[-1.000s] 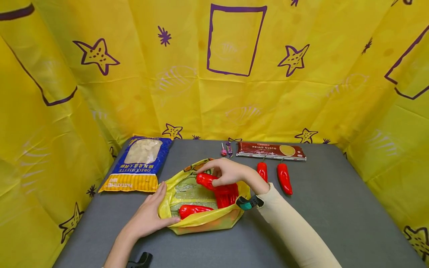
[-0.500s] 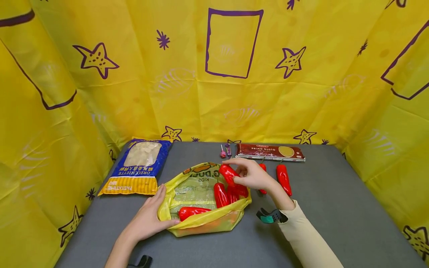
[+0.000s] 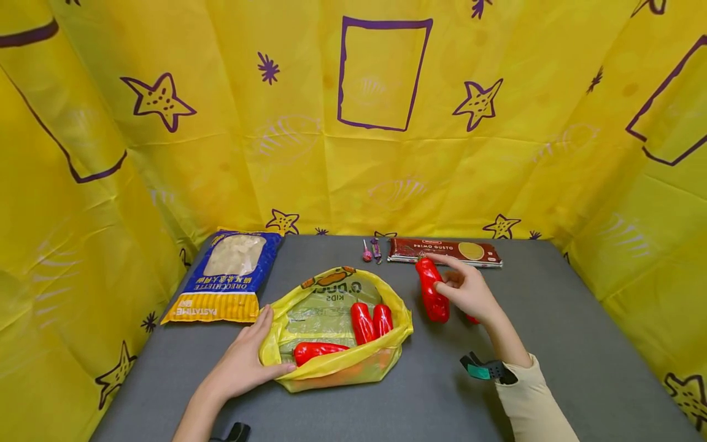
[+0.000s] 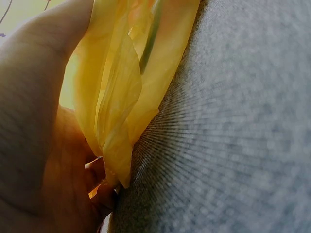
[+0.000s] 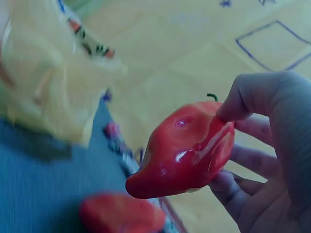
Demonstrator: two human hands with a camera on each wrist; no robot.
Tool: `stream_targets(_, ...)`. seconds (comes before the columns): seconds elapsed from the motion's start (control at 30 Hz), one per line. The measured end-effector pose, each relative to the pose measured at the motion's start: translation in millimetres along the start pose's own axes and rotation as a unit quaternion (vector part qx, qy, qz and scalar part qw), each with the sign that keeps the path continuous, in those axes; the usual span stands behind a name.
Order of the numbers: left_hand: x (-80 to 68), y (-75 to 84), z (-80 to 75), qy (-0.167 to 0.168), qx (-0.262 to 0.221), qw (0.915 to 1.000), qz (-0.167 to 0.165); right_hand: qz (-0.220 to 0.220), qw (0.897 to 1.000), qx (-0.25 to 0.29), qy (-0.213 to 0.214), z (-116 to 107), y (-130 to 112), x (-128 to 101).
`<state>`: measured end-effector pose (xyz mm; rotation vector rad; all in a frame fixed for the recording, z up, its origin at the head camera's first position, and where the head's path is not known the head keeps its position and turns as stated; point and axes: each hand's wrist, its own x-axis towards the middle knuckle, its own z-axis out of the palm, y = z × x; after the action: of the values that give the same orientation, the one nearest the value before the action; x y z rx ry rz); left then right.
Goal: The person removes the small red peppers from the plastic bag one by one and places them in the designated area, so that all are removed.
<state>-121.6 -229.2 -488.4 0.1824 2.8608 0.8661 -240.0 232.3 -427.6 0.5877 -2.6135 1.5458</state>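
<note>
The right hand [image 3: 469, 291], right of centre in the head view, grips a glossy red plastic pepper [image 3: 431, 290] between thumb and curled fingers [image 5: 243, 104]; the pepper's long axis runs nearly up and down the frame, its top toward the brown spaghetti packet [image 3: 445, 250] at the back of the grey bench [image 3: 552, 344] and its lower end toward the viewer, slightly to the right; in the right wrist view the green stem sits beside the thumb tip and the tapered end points to the lower left; another red pepper [image 3: 472, 319] lies mostly hidden behind this hand.

The left hand [image 3: 243, 359], in the lower left of centre, pinches the rim of a crumpled yellow plastic bag [image 3: 326, 294] lying open on the bench; the left wrist view shows the film folded between thumb and fingers; inside the bag two red peppers [image 3: 371, 321] lie side by side pointing away from the viewer, and a third [image 3: 317, 350] lies across, left to right.

A blue and yellow bag of orecchiette pasta [image 3: 229, 276] lies at the left; two small wrapped sweets [image 3: 372, 250] sit just left of the spaghetti packet.
</note>
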Motion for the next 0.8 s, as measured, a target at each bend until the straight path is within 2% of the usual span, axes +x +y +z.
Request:
stream_targets(0.27,0.5,-0.2,0.5,0.013,0.005,0.9999,0.009,0.033,0.997,-0.038,0.061,-29,29,-22)
stream_targets(0.47,0.6,-0.2,0.7,0.013,0.007,0.9998,0.009,0.064,0.989,-0.068,0.111,-53,45,-32)
stream_targets(0.8,-0.3,1.8,0.5,0.011,0.005,0.9999,0.009,0.126,0.976,-0.104,0.142,-76,72,-44)
